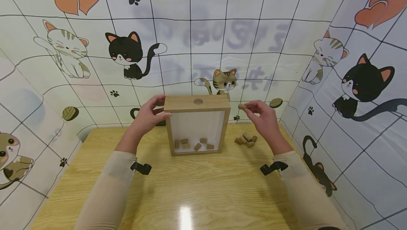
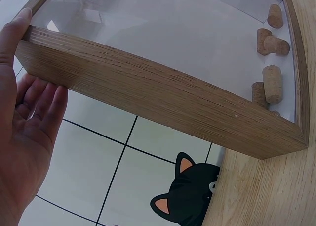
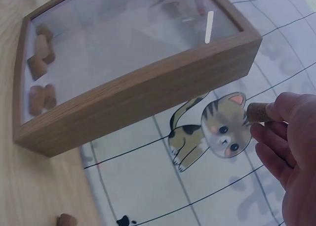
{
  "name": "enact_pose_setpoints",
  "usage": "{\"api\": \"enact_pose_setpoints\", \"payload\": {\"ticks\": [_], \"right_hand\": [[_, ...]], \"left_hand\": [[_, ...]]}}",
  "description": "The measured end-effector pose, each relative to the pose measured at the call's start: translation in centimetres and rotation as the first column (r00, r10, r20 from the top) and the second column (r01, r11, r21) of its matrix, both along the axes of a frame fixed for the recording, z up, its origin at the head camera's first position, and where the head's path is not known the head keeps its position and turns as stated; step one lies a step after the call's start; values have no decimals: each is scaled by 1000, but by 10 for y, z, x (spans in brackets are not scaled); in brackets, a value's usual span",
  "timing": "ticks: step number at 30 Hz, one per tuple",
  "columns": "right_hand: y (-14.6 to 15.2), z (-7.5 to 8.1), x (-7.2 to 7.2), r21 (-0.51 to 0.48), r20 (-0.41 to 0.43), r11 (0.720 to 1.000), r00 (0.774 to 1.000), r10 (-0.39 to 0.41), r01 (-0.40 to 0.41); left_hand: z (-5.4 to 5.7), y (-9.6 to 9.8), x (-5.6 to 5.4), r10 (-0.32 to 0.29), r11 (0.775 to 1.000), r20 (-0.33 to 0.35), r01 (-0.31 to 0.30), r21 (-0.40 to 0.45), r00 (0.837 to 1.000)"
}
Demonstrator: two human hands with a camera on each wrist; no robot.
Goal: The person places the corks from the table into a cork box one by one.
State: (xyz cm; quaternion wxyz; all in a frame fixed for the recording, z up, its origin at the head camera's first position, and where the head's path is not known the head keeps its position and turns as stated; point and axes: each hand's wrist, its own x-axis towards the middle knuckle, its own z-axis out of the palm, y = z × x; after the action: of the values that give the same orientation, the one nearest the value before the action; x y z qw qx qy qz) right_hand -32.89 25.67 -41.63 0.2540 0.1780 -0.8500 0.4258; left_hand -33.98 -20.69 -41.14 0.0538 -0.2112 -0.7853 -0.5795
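Observation:
A wooden shadow box with a clear front stands upright on the table, a round hole in its top. Several corks lie along its bottom inside. My left hand grips the upper left corner, its thumb on the front edge and its fingers at the back. To the right of the box, my right hand pinches a single cork between thumb and fingers, raised near the height of the box top and apart from it.
A small pile of loose corks lies on the wooden table, right of the box. Behind the table and at both sides hangs a white sheet printed with cats and grid lines.

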Motion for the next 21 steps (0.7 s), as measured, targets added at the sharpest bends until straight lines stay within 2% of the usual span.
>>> {"api": "enact_pose_setpoints", "payload": {"ticks": [6, 9, 14, 21], "right_hand": [[-12, 26, -1, -61, -34, 996, 998, 56, -58], [-20, 37, -2, -53, -52, 997, 997, 57, -60], [-33, 49, -3, -28, -88, 996, 993, 83, -86], [-53, 62, -5, -24, -121, 983, 977, 178, -182]], "left_hand": [[0, 1, -1, 1, 1000, -6, -1, 0, 1000], [0, 1, -1, -3, 1000, -3, 3, -3, 1000], [1, 1, 0, -7, 1000, 3, 7, 4, 1000], [1, 1, 1, -6, 1000, 4, 6, 9, 1000]]}}
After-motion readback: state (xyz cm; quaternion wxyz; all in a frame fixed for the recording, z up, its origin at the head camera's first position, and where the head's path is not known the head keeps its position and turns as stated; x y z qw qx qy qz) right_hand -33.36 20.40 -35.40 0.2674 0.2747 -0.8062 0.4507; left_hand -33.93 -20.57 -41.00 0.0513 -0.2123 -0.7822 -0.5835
